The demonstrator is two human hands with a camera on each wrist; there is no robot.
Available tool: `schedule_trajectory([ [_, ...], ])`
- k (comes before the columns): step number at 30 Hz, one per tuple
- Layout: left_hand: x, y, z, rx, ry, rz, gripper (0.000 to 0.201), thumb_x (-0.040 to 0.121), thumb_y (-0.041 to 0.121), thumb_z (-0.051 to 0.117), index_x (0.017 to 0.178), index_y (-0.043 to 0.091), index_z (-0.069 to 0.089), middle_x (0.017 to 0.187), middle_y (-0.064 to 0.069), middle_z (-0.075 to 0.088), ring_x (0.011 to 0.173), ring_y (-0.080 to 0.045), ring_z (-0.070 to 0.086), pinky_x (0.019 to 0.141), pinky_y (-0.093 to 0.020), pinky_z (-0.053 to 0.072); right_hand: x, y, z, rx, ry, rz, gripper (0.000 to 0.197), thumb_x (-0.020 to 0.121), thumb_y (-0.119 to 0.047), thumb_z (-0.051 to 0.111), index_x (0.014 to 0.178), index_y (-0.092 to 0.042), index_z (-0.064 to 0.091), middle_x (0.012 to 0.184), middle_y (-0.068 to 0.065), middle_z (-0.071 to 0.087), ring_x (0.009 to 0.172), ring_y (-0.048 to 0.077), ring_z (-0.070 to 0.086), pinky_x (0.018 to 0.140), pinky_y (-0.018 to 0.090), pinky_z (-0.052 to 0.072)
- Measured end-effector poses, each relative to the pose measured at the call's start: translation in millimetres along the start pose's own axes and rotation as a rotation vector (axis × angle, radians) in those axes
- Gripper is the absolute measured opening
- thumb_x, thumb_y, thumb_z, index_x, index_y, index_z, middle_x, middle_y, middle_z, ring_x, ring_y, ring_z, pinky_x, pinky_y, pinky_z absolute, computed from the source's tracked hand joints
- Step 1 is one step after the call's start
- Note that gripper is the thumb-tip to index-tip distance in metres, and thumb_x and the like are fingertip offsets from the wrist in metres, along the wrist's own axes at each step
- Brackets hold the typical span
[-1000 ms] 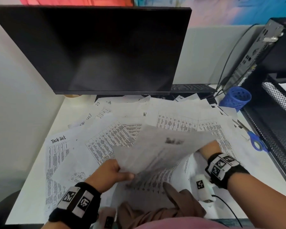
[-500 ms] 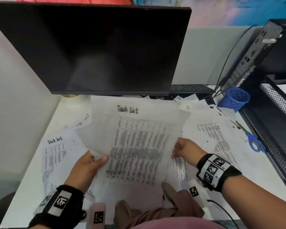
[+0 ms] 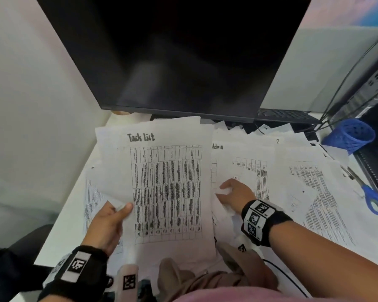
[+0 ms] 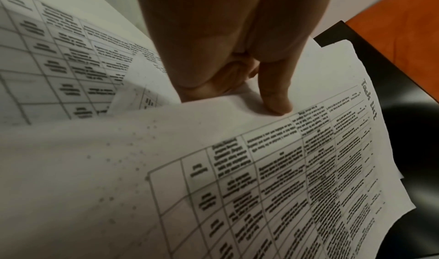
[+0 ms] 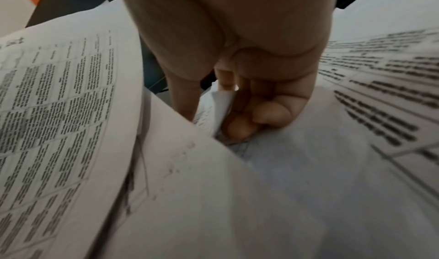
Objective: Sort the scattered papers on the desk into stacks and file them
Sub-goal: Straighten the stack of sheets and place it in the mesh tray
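Papers (image 3: 314,192) remain scattered; the left hand (image 3: 109,225) pinches the Task List sheet (image 3: 168,188), the right hand (image 3: 236,195) apparently pinches another corner, which may tear or crumple.

Table text on Task List sheet (image 3: 168,192) too small to read. Left hand (image 3: 109,225) fingers hidden under sheet, only thumb shows. Right hand (image 3: 236,195) fingertips hidden among papers (image 3: 314,192). Scissors (image 3: 371,197) cut off by right edge. Keyboard (image 3: 282,115) mostly behind monitor (image 3: 172,51).
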State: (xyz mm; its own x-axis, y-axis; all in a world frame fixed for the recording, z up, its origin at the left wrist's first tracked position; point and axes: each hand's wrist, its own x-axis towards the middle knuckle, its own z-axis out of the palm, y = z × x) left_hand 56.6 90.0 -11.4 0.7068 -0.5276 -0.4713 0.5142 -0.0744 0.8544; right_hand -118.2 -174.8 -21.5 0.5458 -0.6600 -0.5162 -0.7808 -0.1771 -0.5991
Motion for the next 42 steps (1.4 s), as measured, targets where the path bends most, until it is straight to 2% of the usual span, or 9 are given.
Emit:
schedule_trajectory([
  [9,-3.7,1.2,9.5,-0.037,-0.070,0.006,0.048,0.060,0.019,0.086,0.081,0.008,0.045,0.075,-0.011,0.067,0.068,-0.005,0.064,0.100,-0.026,0.045,-9.0,-12.0,12.5,-0.241,-0.085,-0.029,0.043,0.082,-0.003,0.040,0.052,-0.030,0.054,0.095,0.003,0.048,0.090,0.028,0.060,0.072,0.025,0.047],
  [13,-10.5,6.3,22.7,-0.032,0.042,-0.005,0.036,0.079,0.006,0.063,0.068,0.016,0.030,0.046,0.003,0.043,0.033,0.002,0.039,0.045,-0.007,0.041,-7.6,-4.3,6.8,-0.175,-0.066,0.038,0.022,0.091,-0.017,0.051,0.088,-0.012,0.072,0.106,0.004,0.063,0.106,0.025,0.060,0.087,0.025,0.045],
  [18,5.6,1.1,-14.0,-0.126,0.033,0.012,0.054,0.056,0.029,0.092,0.086,0.018,0.048,0.094,-0.011,0.047,0.078,-0.018,0.050,0.090,-0.032,0.045,-11.9,22.8,-37.3,-0.170,-0.074,0.131,0.055,0.095,-0.041,0.048,0.118,0.008,0.060,0.125,0.019,0.059,0.116,0.029,0.054,0.101,0.034,0.040],
  [26,-8.0,27.8,48.1,0.090,-0.072,0.082,0.034,0.091,-0.008,0.044,0.065,0.012,0.047,0.037,0.001,0.051,0.032,0.000,0.049,0.035,-0.010,0.039,-34.9,90.9,-97.1,-0.013,0.126,0.157,0.032,0.082,-0.024,0.072,0.110,-0.011,0.067,0.120,0.003,0.064,0.103,0.016,0.057,0.092,0.022,0.036],
  [28,5.0,29.4,48.0,0.117,-0.131,0.098,0.017,0.090,-0.008,0.048,0.088,0.008,0.052,0.062,-0.003,0.069,0.059,-0.002,0.067,0.052,-0.009,0.049,-39.5,96.2,-104.5,0.075,0.173,0.135,0.028,0.080,-0.017,0.074,0.107,-0.015,0.069,0.114,0.002,0.067,0.096,0.012,0.057,0.090,0.020,0.037],
  [30,19.9,34.2,47.1,0.128,-0.227,0.113,0.052,0.083,-0.004,0.057,0.131,0.014,0.046,0.113,-0.006,0.071,0.110,-0.015,0.065,0.087,-0.019,0.052,-42.9,99.7,-109.6,0.161,0.208,0.097,0.024,0.078,-0.013,0.075,0.103,-0.015,0.071,0.107,0.000,0.069,0.094,0.011,0.059,0.088,0.020,0.038],
  [32,21.2,44.7,57.7,0.153,-0.284,0.123,0.069,0.081,0.000,0.066,0.140,0.022,0.039,0.124,-0.005,0.066,0.114,-0.021,0.063,0.096,-0.034,0.051,-47.8,100.1,-110.7,0.263,0.233,0.060,0.024,0.078,-0.012,0.074,0.102,-0.012,0.072,0.100,-0.002,0.067,0.096,0.012,0.060,0.088,0.020,0.038],
  [36,20.0,47.0,78.6,0.150,-0.292,0.077,0.063,0.052,0.036,0.091,0.099,0.007,0.060,0.096,-0.015,0.071,0.082,-0.022,0.071,0.071,-0.036,0.059,-55.7,97.6,-100.5,0.571,0.321,0.041,0.025,0.077,-0.009,0.075,0.100,-0.012,0.068,0.093,-0.004,0.063,0.091,0.012,0.057,0.085,0.020,0.037],
  [42,19.6,31.3,107.2,0.075,-0.101,0.071,0.031,0.090,0.026,0.066,0.063,0.014,0.053,0.057,-0.008,0.057,0.057,-0.021,0.058,0.072,-0.030,0.051,-58.0,85.2,-78.1,0.754,0.277,-0.012,0.017,0.070,-0.001,0.077,0.081,-0.012,0.071,0.082,-0.003,0.071,0.077,0.009,0.064,0.071,0.015,0.046],
])
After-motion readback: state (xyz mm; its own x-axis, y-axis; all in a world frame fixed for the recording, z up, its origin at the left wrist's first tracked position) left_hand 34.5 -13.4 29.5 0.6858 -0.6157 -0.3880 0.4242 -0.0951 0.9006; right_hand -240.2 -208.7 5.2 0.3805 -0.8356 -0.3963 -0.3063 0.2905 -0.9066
